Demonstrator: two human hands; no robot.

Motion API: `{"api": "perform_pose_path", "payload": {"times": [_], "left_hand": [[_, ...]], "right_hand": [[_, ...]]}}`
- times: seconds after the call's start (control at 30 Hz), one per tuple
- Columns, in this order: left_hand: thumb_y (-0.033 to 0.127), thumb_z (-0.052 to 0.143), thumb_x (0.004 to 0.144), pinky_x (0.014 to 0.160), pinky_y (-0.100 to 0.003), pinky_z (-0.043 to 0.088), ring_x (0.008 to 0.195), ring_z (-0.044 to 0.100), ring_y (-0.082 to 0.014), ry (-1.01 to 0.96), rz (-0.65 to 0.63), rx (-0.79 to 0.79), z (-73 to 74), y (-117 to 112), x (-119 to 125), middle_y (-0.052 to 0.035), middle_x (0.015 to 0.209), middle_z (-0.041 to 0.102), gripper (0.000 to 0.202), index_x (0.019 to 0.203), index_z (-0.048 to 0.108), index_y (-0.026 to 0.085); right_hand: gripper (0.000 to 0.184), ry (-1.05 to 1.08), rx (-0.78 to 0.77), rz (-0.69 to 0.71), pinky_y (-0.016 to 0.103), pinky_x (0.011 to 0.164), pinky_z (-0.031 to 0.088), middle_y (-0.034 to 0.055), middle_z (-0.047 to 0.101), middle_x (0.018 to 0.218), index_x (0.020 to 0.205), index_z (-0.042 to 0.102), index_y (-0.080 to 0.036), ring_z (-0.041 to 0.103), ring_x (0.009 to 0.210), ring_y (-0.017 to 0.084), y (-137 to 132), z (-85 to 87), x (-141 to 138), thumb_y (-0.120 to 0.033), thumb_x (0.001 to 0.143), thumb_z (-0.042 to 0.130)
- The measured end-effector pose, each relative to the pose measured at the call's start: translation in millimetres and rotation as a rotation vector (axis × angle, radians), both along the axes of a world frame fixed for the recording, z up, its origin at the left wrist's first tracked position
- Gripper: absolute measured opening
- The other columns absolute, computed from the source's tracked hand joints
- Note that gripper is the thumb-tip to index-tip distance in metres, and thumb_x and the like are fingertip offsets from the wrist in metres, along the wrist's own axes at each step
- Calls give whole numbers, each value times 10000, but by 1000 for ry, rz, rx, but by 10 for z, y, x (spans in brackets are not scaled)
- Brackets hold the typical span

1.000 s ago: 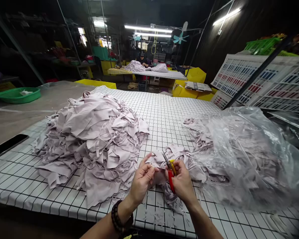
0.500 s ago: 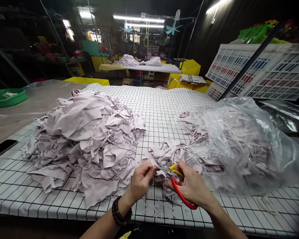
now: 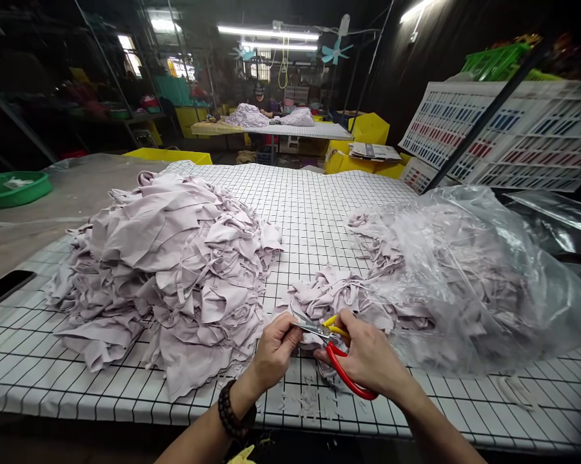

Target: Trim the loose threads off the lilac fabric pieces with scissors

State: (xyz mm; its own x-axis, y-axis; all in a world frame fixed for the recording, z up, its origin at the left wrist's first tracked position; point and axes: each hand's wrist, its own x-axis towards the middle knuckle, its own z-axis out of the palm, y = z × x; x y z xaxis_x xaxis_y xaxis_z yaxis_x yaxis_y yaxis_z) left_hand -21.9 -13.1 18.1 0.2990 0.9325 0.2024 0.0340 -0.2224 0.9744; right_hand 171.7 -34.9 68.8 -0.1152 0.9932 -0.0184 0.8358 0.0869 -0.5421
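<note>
A pale lilac-grey fabric piece (image 3: 309,340), mostly hidden, lies at the fingertips just in from the table's near edge, roughly midway along it. The left hand (image 3: 275,348) has thumb and fingers pinched together, apparently on this piece. The right hand (image 3: 370,354) is curled around the red and yellow handles of metal-bladed scissors (image 3: 325,331), its grip partly spread; the blades are slightly parted, reaching the left fingertips, so the cut at this spot looks unfinished.

Small pale fabric snippets (image 3: 309,403) lie scattered toward the near edge, a sign that some cutting is already done. Loose lilac-grey fabric (image 3: 329,287) lies just beyond the hands and runs into a crumpled clear plastic bag (image 3: 488,277) at the table's right edge, partly covering more of the same cloth. A large heap of lilac-grey fabric pieces (image 3: 174,245) fills the left half, reaching near the front edge. Plenty of cloth lies on both sides, but which is finished and which is left cannot be told.

All this rests on a table with a white, black-gridded cover (image 3: 309,212). A dark phone (image 3: 4,290) lies at its left edge.
</note>
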Motion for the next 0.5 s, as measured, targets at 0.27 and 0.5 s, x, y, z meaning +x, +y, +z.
{"api": "perform_pose_path", "payload": {"times": [0.27,0.5], "left_hand": [[284,462,918,676,-260,373,720,488,-148,6,-26,27,-35,10,1,-30,755,518,230,763,589,171],[293,474,914,668,-256,370,714,486,-146,-2,-54,17,-28,9,-17,-30,746,515,232,764,592,161]], "right_hand": [[390,-19,-17,20,252,535,308,-19,602,704,777,402,-242,526,614,166,4,19,-36,-475,666,695],[380,-42,-22,52,253,535,292,-29,590,677,767,373,-241,512,599,164,8,21,-25,-466,691,669]]}}
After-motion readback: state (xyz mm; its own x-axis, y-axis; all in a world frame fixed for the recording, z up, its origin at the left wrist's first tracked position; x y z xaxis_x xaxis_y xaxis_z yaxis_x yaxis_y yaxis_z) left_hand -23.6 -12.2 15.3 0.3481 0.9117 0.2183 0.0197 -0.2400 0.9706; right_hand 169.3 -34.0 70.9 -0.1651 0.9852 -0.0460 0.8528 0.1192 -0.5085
